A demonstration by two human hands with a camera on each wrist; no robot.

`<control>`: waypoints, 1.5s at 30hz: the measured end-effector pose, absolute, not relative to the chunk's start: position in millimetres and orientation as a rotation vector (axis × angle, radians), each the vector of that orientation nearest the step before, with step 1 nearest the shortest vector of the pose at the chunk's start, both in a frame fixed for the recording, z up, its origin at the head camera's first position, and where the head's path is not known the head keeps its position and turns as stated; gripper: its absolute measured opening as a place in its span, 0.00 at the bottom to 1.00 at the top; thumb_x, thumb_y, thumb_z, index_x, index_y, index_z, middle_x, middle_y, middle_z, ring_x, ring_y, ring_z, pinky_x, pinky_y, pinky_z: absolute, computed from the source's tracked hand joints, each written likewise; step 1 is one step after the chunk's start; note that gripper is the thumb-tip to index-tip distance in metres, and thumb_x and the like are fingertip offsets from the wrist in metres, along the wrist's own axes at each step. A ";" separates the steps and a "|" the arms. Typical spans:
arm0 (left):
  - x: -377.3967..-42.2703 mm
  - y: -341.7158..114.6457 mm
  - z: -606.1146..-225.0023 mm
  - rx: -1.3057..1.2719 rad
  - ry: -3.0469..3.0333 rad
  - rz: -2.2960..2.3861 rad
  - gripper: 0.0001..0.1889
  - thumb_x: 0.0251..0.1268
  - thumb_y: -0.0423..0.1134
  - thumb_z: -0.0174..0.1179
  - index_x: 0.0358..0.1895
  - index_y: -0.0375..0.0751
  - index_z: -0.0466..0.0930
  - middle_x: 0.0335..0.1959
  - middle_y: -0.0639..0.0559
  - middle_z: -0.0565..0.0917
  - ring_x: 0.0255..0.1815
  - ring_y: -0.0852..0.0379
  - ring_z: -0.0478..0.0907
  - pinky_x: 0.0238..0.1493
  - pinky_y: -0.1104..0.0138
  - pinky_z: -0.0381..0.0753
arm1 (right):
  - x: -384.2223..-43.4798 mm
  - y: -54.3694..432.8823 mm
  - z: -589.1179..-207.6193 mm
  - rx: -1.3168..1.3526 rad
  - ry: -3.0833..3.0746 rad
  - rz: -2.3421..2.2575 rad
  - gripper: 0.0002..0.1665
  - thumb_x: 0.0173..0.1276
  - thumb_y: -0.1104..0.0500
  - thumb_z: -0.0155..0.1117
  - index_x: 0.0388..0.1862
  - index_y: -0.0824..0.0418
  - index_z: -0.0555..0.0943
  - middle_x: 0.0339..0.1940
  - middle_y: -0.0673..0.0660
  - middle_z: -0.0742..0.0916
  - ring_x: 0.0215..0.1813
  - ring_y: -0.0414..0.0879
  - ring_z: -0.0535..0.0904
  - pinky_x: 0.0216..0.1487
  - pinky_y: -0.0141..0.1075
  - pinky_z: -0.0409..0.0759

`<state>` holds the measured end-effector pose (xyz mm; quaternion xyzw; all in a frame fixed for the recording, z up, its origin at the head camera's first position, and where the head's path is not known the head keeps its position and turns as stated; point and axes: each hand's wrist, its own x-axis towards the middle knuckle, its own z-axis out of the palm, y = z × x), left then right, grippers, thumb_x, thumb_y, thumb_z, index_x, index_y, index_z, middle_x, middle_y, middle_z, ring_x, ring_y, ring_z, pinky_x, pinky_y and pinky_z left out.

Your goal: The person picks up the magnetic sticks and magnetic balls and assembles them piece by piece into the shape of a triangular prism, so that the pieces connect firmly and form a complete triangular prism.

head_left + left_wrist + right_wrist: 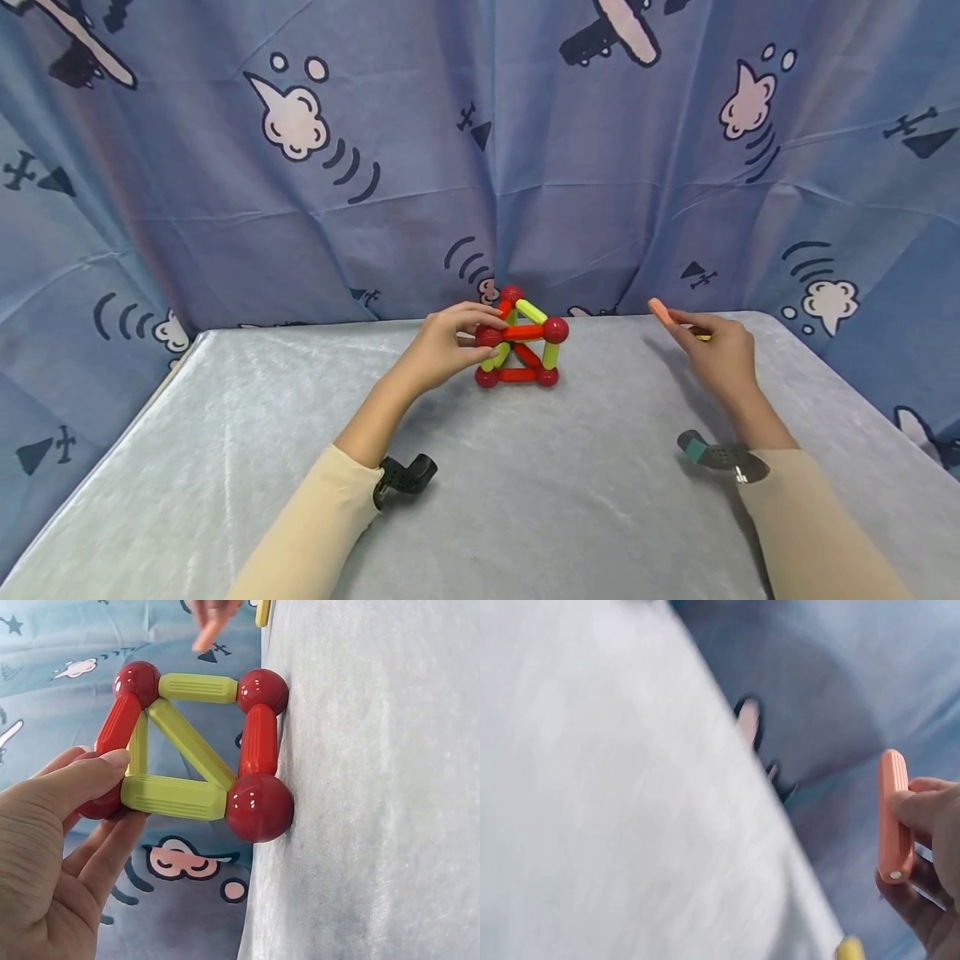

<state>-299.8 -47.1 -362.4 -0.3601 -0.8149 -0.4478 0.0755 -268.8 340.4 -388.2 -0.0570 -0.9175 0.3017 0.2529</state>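
Observation:
A cube-like frame of magnetic building rods (522, 332) and dark red balls (556, 330) stands near the back of the table. Its rods are red and yellow-green, and a yellow-green one (191, 742) runs diagonally across one side. My left hand (450, 346) grips the frame's upper left ball, thumb on one side and fingers on the other. Off to the right, my right hand (716, 350) pinches an orange magnetic rod (895, 817) between thumb and fingers, above the table. A small pale disc shows on the rod's lower end in the right wrist view.
A yellow rod (702, 337) lies on the table behind my right hand, mostly hidden by it in the head view. The table (555, 492) has a pale grey cloth. Behind it hangs a blue curtain (420, 125) with printed aeroplanes and clouds, close to the frame.

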 end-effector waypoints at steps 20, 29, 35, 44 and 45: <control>-300.4 -45.0 -364.1 -1.065 -2.436 -1.319 0.16 0.59 0.30 0.72 0.51 0.42 0.88 0.58 0.48 0.84 0.54 0.52 0.85 0.55 0.64 0.86 | -242.8 242.3 -332.1 0.741 -2.711 1.159 0.17 0.68 0.64 0.69 0.55 0.56 0.88 0.52 0.58 0.89 0.46 0.46 0.82 0.38 0.32 0.85; -300.9 -47.7 -363.9 -1.092 -2.430 -1.379 0.17 0.58 0.28 0.71 0.52 0.41 0.87 0.59 0.47 0.84 0.54 0.50 0.84 0.51 0.64 0.88 | -243.4 197.8 -357.2 0.731 -2.728 0.943 0.17 0.64 0.64 0.73 0.52 0.55 0.89 0.46 0.55 0.92 0.44 0.47 0.85 0.38 0.31 0.85; -300.7 -47.6 -362.9 -1.097 -2.450 -1.379 0.17 0.59 0.27 0.69 0.53 0.41 0.87 0.60 0.47 0.83 0.55 0.50 0.84 0.51 0.64 0.88 | -242.6 183.6 -372.4 0.650 -2.567 1.040 0.17 0.63 0.65 0.73 0.52 0.60 0.89 0.46 0.58 0.92 0.42 0.50 0.87 0.34 0.28 0.81; -300.3 -47.2 -361.9 -1.096 -2.448 -1.350 0.17 0.60 0.27 0.69 0.52 0.41 0.87 0.59 0.48 0.83 0.55 0.50 0.84 0.52 0.64 0.87 | -244.6 181.9 -384.4 0.555 -2.377 1.012 0.08 0.61 0.64 0.76 0.40 0.62 0.91 0.36 0.57 0.92 0.34 0.44 0.87 0.36 0.31 0.87; -300.6 -47.2 -362.1 -1.094 -2.449 -1.346 0.17 0.60 0.27 0.69 0.52 0.42 0.87 0.59 0.48 0.83 0.55 0.51 0.84 0.53 0.64 0.87 | -245.8 184.2 -385.8 0.495 -2.336 1.015 0.06 0.62 0.61 0.76 0.37 0.62 0.90 0.33 0.56 0.91 0.31 0.43 0.85 0.34 0.28 0.86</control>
